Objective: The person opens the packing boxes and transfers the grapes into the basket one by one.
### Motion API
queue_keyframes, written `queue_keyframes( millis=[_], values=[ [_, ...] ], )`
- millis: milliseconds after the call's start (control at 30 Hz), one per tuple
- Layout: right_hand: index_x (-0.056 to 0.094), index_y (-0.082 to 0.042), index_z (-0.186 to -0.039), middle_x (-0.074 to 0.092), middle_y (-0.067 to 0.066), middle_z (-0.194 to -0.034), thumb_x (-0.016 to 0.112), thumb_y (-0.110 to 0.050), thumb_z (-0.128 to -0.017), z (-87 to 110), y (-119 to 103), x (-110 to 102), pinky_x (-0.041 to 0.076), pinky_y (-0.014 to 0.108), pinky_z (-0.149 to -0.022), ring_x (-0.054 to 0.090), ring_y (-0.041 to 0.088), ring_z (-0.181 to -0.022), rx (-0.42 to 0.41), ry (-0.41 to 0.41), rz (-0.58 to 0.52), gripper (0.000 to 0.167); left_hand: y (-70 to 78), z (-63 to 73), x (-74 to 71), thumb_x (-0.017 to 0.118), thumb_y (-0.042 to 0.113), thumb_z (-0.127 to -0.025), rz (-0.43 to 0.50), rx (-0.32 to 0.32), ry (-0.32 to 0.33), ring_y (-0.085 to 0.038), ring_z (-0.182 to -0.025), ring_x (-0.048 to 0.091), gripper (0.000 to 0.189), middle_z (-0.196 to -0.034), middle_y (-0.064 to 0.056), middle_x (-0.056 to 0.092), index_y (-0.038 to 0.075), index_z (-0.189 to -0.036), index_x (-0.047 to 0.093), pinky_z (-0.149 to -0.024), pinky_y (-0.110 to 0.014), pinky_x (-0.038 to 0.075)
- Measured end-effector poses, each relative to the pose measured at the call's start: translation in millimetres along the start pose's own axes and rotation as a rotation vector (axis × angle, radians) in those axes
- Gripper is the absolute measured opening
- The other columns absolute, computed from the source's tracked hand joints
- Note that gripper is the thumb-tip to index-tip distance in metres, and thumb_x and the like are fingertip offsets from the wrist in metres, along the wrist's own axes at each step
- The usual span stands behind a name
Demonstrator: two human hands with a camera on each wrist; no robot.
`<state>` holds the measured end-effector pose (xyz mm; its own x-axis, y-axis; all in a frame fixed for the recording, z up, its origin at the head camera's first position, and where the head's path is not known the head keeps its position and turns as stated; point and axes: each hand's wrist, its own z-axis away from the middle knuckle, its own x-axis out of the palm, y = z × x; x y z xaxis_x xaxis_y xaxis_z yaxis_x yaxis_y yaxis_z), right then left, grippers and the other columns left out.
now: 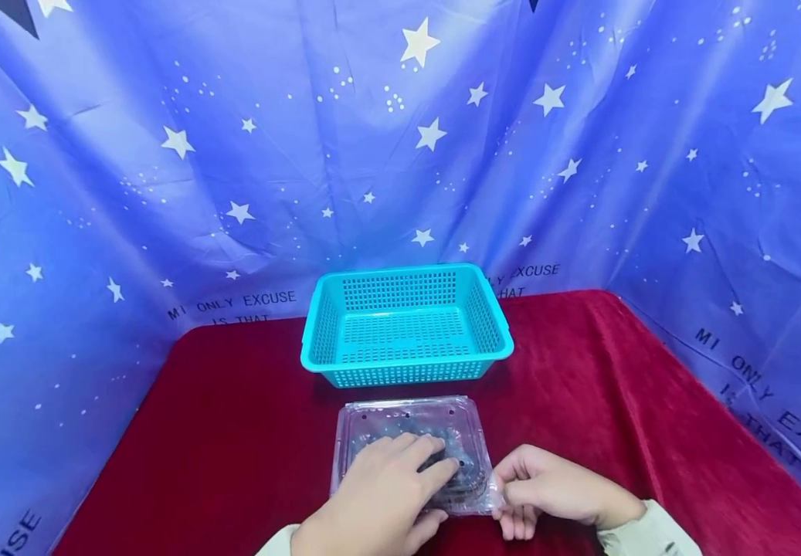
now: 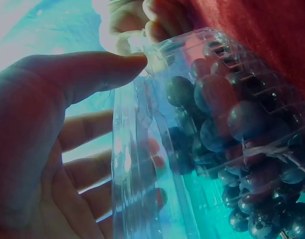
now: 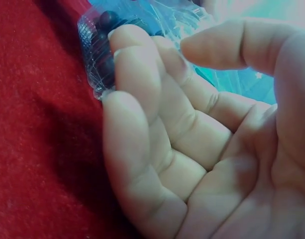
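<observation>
Head view: a clear plastic container [image 1: 407,413] is lying on the red cloth [image 1: 219,440], just in front of a turquoise basket [image 1: 407,374]. The left hand [image 1: 389,486] is resting on the lid, fingers extended, not clasping it. The right hand [image 1: 556,486] is pinching the near right corner between thumb and bent forefinger. A starry blue curtain [image 1: 365,93] is hanging behind.

Left wrist view: dark grapes [image 2: 247,119] are showing through the plastic; the left thumb is touching the rim.

Right wrist view: the right fingers are curling beside the container's corner.
</observation>
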<state>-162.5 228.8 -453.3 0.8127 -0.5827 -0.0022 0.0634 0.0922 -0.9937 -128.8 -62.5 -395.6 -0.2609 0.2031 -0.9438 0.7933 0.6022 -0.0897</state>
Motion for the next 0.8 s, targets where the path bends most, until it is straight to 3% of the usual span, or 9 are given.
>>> queue_keyframes(
  millis=[333,533,800],
  values=[
    [0.065,0.015,-0.089,0.061,0.041,-0.075,0.048,0.003,-0.092,0.2,4.8,-2.3,0.062,0.027,-0.058,0.069,0.007,-0.064,-0.025,-0.016,-0.014,0.021,-1.5,-1.6,3.9,0.078,0.053,-0.085,-0.029,0.004,-0.012,-0.014,-0.117,0.064,0.058,-0.132,0.004,0.065,0.026,-0.135,0.067,-0.091,-0.033,0.060],
    [0.066,0.014,-0.089,0.062,0.040,-0.075,0.047,0.004,-0.092,2.1,3.3,-1.8,0.062,0.027,-0.058,0.070,0.007,-0.064,-0.022,-0.009,0.000,0.022,1.6,-2.4,1.8,0.081,0.053,-0.082,-0.074,0.021,0.029,-0.013,-0.116,0.065,0.059,-0.130,0.004,0.067,0.025,-0.133,0.068,-0.089,-0.031,0.061],
    [0.067,0.013,-0.089,0.075,0.012,-0.074,0.049,0.003,-0.092,1.2,1.6,-1.5,0.060,0.024,-0.058,0.069,0.008,-0.064,0.003,0.008,-0.005,0.021,3.2,-0.4,0.5,0.082,0.051,-0.080,-0.136,0.033,0.089,-0.015,-0.113,0.066,0.054,-0.124,0.004,0.069,0.023,-0.124,0.069,-0.085,-0.031,0.062]
  ],
)
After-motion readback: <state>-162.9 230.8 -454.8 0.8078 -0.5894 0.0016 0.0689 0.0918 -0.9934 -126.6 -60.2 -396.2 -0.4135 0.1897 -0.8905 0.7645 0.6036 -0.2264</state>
